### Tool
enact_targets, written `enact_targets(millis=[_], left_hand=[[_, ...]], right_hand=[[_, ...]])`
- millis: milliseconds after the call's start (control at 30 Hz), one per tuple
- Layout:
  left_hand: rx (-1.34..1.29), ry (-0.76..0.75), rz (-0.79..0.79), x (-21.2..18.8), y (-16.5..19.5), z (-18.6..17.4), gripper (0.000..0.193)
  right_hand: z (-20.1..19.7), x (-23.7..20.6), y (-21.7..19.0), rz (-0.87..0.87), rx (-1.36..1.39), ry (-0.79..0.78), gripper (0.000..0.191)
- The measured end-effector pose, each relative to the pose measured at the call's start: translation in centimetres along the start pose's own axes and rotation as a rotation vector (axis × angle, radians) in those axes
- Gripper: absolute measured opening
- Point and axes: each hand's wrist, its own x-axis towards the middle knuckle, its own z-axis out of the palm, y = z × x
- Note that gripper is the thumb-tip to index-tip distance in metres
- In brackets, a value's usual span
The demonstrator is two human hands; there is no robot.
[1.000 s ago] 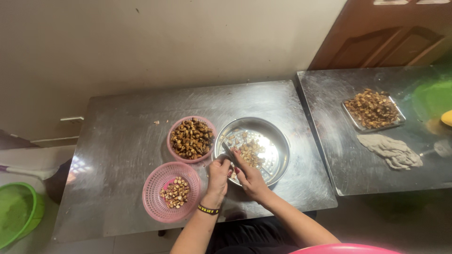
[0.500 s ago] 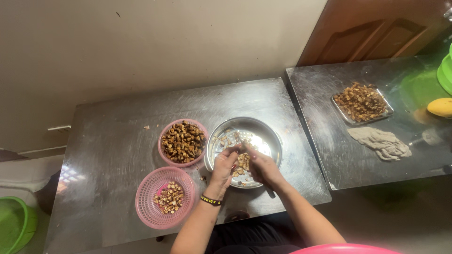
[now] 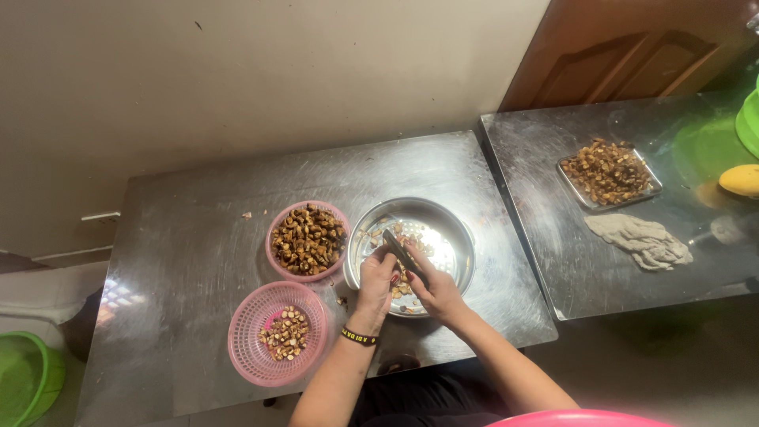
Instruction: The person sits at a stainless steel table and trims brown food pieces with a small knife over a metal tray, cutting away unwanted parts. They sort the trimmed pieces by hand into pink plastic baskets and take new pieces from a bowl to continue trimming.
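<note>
Both hands have drawn together over the bowl since half a second ago; nothing else has shifted.

Long steel table point(image 3: 198, 237): bare metal stretches wide to my left and behind the bowls. Its front edge runs just past my wrists.

Second steel table point(image 3: 569, 269), right, a narrow seam between them. It carries a flat metal tray point(image 3: 653, 188) of brown pieces, a crumpled grey rag point(image 3: 640, 239), a yellow fruit point(image 3: 742, 179).

Round steel bowl point(image 3: 458, 229): thin scatter of brown nut pieces point(image 3: 402, 285) on the bottom.

Pink mesh basket point(image 3: 251, 360), near the front edge: small heap of cut pieces. Smaller pink bowl point(image 3: 275, 261) behind it, touching the steel bowl: full of brown pieces.

Right hand point(image 3: 439, 292) closed round a dark-handled knife point(image 3: 403, 253), blade slanting up-left. Left hand point(image 3: 377, 278), fingers narrowed, pinching at the blade's tip; whether a piece sits between them I cannot tell.
</note>
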Motion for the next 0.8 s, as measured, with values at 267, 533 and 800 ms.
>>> enact_targets(millis=[267,533,800], left_hand=[[-0.026,-0.079,0.026,0.3,-0.9,0.1,0.020],[0.003,-0.120,-0.031,0.7,1.2,-0.8,0.024],[-0.014,-0.023,-0.014,0.6,0.4,0.0,0.021]], right_hand=[[0.6,0.4,0.9,-0.108,0.122,0.088,0.048],[-2.3,1.2,0.8,0.486,0.622,0.042,0.054],[-0.5,0.5,-1.2,0.275,0.051,-0.082,0.070]])
